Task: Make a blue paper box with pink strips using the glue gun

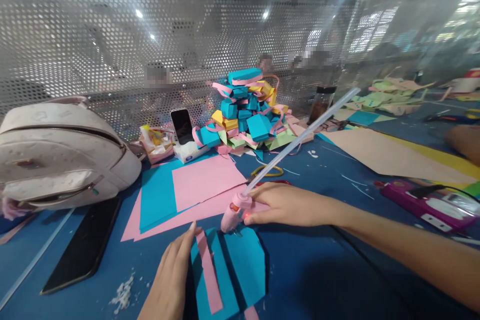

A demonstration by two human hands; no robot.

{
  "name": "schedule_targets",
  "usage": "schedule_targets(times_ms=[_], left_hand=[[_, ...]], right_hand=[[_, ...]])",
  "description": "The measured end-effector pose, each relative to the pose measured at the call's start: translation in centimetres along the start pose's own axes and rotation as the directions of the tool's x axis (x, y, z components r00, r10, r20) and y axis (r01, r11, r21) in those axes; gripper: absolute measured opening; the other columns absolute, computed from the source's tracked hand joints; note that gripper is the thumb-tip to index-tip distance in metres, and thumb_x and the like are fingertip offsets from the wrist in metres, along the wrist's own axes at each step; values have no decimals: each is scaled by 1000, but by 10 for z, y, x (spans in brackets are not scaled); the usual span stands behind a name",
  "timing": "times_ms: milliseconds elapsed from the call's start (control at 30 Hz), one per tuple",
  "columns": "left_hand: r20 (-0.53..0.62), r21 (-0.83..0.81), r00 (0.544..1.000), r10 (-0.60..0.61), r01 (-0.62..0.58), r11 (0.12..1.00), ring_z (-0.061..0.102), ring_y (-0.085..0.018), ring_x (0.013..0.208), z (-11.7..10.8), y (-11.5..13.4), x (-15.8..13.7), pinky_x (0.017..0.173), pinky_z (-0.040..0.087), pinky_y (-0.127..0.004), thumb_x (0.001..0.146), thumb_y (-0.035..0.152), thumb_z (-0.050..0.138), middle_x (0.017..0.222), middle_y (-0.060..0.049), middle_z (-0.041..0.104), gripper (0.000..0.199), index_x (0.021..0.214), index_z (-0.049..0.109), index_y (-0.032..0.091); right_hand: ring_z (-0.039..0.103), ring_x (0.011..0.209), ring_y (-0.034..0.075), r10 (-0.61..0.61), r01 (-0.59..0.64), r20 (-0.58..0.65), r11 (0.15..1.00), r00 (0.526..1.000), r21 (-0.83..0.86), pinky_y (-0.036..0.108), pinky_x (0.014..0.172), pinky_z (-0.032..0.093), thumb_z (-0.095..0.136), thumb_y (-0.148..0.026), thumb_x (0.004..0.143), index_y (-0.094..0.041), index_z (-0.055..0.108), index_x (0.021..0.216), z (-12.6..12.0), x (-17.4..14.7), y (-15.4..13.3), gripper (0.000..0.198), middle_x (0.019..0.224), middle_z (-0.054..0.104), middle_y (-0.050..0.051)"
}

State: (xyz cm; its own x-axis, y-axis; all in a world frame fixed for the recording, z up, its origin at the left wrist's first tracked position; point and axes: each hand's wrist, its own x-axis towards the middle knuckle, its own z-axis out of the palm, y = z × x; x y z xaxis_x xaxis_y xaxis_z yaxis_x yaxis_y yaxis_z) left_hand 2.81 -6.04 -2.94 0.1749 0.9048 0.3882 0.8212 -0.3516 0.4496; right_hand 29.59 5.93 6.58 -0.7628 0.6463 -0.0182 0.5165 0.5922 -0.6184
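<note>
Paper piece (245, 265), blue, folded and bearing a flat pink paper strip (210, 275) along its left part, lies on the dark blue desk (300, 265) at the lower centre, between the wearer's two hands. The left hand (170, 270) is at its upper left edge, fingertips beside the top of the strip; whether it pinches the paper or only rests against it, I cannot tell. The right hand (287, 205), above and to the right of the paper piece, is closed around a pink plastic glue gun (231, 216), whose nozzle points down at the paper's top edge; contact is unclear. A long translucent glue stick (303, 139) slants up and rightward from the gun. Just beyond the hands lie flat pink and blue paper sheets (157, 195); farther back rises a heap of small blue, yellow and pink paper boxes (258, 127).
</note>
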Motion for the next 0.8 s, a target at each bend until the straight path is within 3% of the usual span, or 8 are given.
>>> schedule_targets(times_ms=[167,467,800], left_hand=[[-16,2,999,-29,29,1000,60,-36,123,-1,1,4,102,53,-52,83,42,63,132,-6,64,80,155,26,37],[5,3,997,-78,78,997,58,-35,125,1,-2,3,105,51,-51,84,38,58,134,-4,64,69,150,38,34],[11,-39,993,-114,114,993,64,-34,118,10,-17,10,102,53,-51,85,41,56,124,-5,69,57,141,51,30]], right_hand=[[67,101,23,-80,80,2,996,997,-26,27,83,47,57,-48,94,-28,72,112,-3,3,1,32,114,72,1],[66,91,23,-24,24,3,997,1000,-71,27,73,45,55,-48,94,-22,71,102,0,0,4,32,103,72,4],[66,93,24,1,-2,-5,997,1000,-83,29,77,46,56,-48,94,-23,71,103,0,0,5,31,104,73,4]])
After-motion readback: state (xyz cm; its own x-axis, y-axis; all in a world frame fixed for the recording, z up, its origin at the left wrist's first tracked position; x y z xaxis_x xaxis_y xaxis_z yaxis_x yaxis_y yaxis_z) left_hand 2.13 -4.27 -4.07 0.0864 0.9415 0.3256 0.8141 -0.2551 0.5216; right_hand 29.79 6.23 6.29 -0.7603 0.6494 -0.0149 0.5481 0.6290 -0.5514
